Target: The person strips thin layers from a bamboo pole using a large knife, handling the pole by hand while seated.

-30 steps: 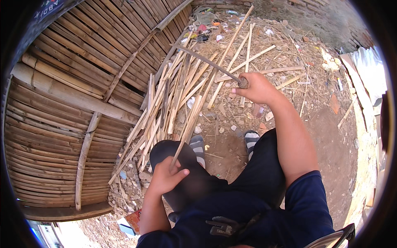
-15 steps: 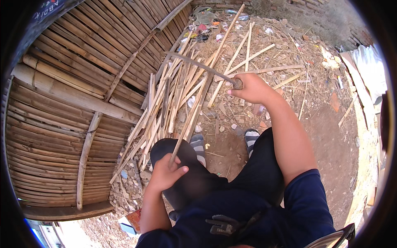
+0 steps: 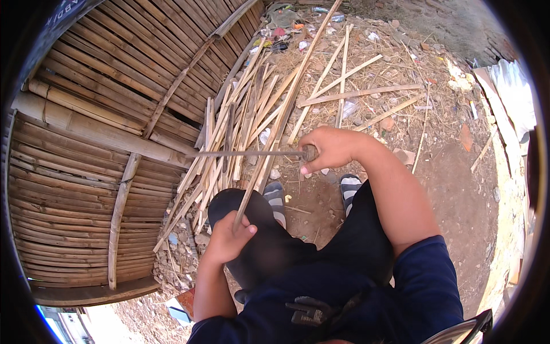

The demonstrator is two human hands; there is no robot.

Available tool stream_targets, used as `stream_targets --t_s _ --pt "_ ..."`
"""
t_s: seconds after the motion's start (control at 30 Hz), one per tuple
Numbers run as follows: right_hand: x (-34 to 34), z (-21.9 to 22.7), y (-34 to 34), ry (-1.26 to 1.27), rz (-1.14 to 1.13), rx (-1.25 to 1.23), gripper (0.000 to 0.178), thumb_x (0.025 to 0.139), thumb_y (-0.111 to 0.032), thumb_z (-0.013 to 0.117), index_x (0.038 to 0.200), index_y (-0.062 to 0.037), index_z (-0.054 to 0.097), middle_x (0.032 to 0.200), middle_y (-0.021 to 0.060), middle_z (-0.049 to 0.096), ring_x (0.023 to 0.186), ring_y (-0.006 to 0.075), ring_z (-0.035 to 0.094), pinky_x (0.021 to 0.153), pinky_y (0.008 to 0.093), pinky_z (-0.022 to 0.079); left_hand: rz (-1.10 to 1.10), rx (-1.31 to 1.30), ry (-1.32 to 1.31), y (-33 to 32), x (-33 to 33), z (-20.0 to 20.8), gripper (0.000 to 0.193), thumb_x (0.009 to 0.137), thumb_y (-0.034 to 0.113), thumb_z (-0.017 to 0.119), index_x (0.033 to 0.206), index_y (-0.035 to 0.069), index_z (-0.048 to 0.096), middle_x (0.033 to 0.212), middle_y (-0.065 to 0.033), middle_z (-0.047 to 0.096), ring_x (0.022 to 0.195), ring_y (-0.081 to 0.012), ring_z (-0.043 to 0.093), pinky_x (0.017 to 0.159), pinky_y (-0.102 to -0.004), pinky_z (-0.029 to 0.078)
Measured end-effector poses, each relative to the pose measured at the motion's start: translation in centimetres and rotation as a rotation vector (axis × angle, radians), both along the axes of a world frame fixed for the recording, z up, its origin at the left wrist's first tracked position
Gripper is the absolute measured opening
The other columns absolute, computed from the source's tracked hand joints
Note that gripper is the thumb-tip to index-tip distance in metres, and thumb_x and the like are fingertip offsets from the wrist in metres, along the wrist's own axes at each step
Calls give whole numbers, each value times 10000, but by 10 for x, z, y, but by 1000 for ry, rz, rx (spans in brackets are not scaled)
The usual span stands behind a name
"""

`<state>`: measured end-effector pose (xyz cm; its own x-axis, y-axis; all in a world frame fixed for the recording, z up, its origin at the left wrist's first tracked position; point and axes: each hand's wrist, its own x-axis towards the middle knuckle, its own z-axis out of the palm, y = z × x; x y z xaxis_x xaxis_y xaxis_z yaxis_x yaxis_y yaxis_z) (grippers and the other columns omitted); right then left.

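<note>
My left hand (image 3: 227,241) is closed round the near end of a long wooden strip (image 3: 248,195), beside my left knee. The strip slants up and away over a heap of similar strips. In my right hand (image 3: 333,147) is the short, thick handle of a machete (image 3: 283,153). Its long, thin dark blade points left, nearly level in the picture, and crosses over the held strip. From here I cannot tell whether the blade touches the wood.
Split wooden strips (image 3: 220,137) lie piled against a bamboo slat wall (image 3: 86,132) on the left. More loose strips (image 3: 366,93) lie crossed on the littered ground ahead. My sandalled feet (image 3: 275,198) stand close to the pile. White sheeting (image 3: 511,86) is at the far right.
My right hand has come nearer and slightly left, swinging the machete blade down from a slant to nearly level across the strip. My left hand keeps its hold, almost unmoved.
</note>
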<state>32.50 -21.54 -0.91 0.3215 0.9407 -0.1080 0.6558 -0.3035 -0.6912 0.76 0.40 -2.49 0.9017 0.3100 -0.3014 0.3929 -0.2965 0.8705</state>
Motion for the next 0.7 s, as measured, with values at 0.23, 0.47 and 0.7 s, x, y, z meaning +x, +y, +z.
stream_targets --t_s 0.23,0.47,0.7 --pt "16 -4 5 26 -203 -56 605 839 -404 823 1268 -2 681 1113 245 734 1005 399 720 901 469 559 23 44 -16 1 3 -2 187 977 145 758 995 77 585 714 107 443 635 -3 372 567 -205 301" --pt "-56 7 29 -174 207 -82 476 848 -359 811 1173 -23 723 977 255 736 943 442 709 856 496 559 14 220 -21 -10 1 0 323 884 217 851 951 39 590 623 37 494 587 -55 420 536 -263 380" --pt "14 -1 6 -28 -252 62 501 844 -379 825 1167 -11 718 961 249 736 941 405 729 840 458 562 32 233 -29 -7 2 2 348 865 223 867 921 39 578 566 39 435 543 -64 379 499 -280 343"
